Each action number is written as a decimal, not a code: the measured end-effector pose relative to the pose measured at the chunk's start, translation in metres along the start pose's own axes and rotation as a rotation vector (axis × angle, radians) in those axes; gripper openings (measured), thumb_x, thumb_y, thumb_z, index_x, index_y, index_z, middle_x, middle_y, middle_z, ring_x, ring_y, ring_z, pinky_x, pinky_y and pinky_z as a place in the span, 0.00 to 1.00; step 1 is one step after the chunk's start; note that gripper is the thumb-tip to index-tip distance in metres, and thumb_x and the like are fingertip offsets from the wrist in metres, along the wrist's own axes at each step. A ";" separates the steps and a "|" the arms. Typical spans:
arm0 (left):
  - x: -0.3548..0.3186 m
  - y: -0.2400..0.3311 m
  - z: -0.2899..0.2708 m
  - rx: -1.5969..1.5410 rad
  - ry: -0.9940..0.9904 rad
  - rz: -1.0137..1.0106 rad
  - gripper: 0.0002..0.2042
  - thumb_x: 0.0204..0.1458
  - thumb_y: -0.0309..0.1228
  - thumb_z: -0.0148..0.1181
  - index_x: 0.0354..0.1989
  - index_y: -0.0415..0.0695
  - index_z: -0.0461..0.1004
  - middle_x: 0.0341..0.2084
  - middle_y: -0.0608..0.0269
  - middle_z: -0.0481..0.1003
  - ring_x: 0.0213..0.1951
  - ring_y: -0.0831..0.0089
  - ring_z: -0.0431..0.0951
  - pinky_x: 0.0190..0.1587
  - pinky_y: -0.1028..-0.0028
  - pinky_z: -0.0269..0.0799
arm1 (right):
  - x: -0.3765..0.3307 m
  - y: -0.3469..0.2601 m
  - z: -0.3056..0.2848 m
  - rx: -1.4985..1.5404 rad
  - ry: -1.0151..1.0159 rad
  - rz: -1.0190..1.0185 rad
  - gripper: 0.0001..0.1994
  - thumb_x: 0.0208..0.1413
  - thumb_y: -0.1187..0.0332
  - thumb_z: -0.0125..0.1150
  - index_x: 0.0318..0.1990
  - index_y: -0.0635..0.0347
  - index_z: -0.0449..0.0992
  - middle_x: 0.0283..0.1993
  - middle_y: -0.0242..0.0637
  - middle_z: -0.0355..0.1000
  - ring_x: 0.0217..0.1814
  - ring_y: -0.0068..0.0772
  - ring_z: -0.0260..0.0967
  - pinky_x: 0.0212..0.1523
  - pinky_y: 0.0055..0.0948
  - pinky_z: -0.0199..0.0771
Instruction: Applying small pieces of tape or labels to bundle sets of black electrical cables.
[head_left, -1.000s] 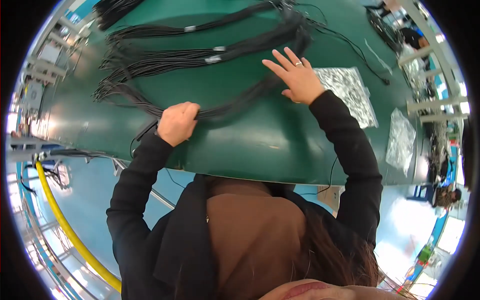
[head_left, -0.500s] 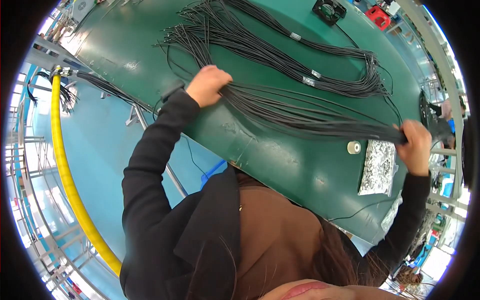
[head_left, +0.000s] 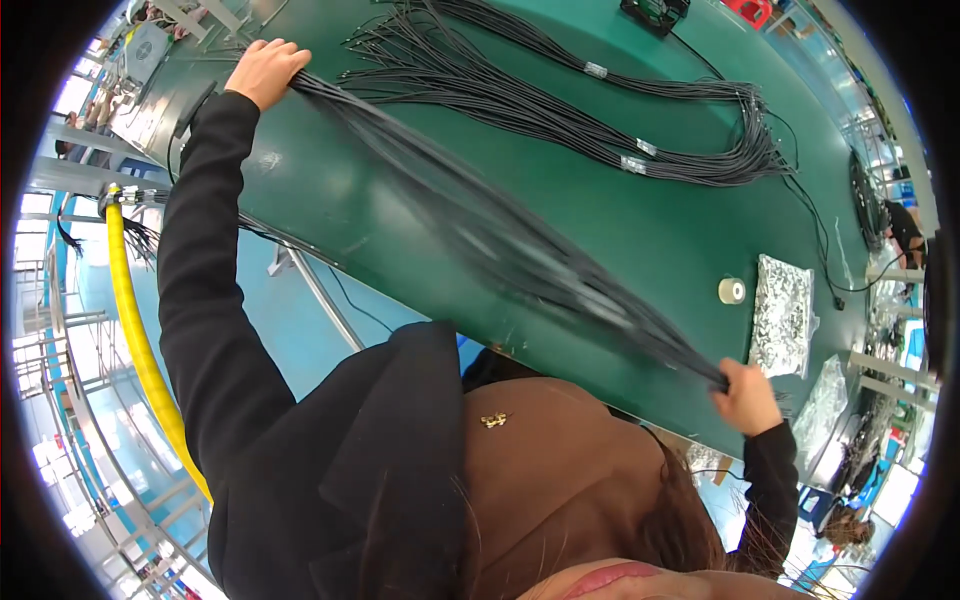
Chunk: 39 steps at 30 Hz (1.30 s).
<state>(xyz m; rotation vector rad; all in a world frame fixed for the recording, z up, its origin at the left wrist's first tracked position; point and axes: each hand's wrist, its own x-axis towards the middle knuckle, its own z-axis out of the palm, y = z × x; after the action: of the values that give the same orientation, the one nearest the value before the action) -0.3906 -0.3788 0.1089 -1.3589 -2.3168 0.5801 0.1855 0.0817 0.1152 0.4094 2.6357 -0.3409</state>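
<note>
one cable bundle [head_left: 530, 230] is clenched in left hand [head_left: 268, 72] and right hand [head_left: 746, 398] near tape roll [head_left: 732, 291] and bag [head_left: 784, 318]

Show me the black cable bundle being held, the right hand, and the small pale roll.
Black cable bundle [head_left: 545, 245]: head view, blurred stretch near mid-length.
Right hand [head_left: 748, 398]: head view, back of the hand.
Small pale roll [head_left: 731, 291]: head view, middle of its visible outside.

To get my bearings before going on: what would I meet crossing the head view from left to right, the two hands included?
Yellow tube → left hand → black cable bundle held between the hands, blurred → right hand → clear plastic bag.
</note>
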 end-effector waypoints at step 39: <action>0.001 0.025 0.165 -0.658 -0.367 -1.299 0.23 0.46 0.41 0.57 0.44 0.33 0.75 0.47 0.43 0.74 0.50 0.49 0.73 0.53 0.60 0.68 | 0.121 -0.106 0.029 -0.138 0.163 -0.499 0.17 0.34 0.67 0.69 0.26 0.56 0.63 0.18 0.37 0.68 0.22 0.44 0.69 0.24 0.39 0.67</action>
<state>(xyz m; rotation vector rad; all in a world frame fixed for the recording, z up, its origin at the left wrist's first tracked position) -0.4599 -0.3918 -0.0429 0.3473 -3.1306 -0.4139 0.0575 0.0028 0.0519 -0.2865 2.8752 -0.2846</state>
